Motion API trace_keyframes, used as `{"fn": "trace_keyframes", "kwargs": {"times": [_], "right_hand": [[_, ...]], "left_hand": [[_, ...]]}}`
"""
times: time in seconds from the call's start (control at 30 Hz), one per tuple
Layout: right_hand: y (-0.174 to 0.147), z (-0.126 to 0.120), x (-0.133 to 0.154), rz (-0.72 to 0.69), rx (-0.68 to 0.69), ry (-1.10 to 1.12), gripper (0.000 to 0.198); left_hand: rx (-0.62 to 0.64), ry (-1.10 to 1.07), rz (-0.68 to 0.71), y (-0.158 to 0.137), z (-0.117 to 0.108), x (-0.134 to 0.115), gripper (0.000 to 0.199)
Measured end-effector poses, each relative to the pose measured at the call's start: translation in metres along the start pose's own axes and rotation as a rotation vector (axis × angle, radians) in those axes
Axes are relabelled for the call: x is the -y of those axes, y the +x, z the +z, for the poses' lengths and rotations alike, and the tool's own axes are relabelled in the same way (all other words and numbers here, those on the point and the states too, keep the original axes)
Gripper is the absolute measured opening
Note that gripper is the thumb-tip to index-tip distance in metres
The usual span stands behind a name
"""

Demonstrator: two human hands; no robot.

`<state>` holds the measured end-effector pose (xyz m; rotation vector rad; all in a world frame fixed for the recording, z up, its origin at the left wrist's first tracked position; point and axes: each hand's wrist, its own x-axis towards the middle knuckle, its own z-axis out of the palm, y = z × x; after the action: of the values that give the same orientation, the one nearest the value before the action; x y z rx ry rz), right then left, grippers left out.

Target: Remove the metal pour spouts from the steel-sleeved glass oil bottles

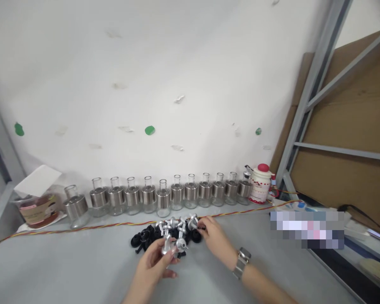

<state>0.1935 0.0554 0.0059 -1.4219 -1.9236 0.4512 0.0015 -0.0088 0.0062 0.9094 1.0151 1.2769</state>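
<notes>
My left hand (155,264) is closed with its fingers round a silver pourer spout (167,247) at the front of a pile. Right against these fingertips is another silver spout (181,244); I cannot tell whether it is held too. My right hand (213,236), with a watch on the wrist, pinches at the pile's right side, close to a silver spout (193,222). A small dark bit shows at its fingertips, too small to name. Several black round-based parts (144,236) lie mixed with the silver spouts, partly covered by them and by my hands.
Behind the pile stands a row of glass bottles with steel sleeves (148,194). A twisted red-yellow wire (114,224) crosses the grey table (91,266). A tissue box (39,209) is at left, a white jar with red lid (260,185) at right, beside metal shelf posts (307,101).
</notes>
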Motion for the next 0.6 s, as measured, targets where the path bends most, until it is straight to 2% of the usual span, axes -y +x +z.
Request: {"fn": "trace_keyframes", "kwargs": {"times": [0.2,0.4,0.6], "right_hand": [[-0.003,0.012,-0.010,-0.009,-0.028,0.074,0.015],[0.000,0.019,-0.020,0.061,-0.046,0.179,0.008],[0.001,0.007,-0.012,0.118,-0.139,0.380,0.011]], "left_hand": [[0.024,0.024,-0.032,0.001,0.000,0.002,0.045],[0.085,0.104,-0.021,-0.001,-0.001,-0.001,0.041],[0.056,0.120,0.012,-0.003,0.000,-0.001,0.043]]}}
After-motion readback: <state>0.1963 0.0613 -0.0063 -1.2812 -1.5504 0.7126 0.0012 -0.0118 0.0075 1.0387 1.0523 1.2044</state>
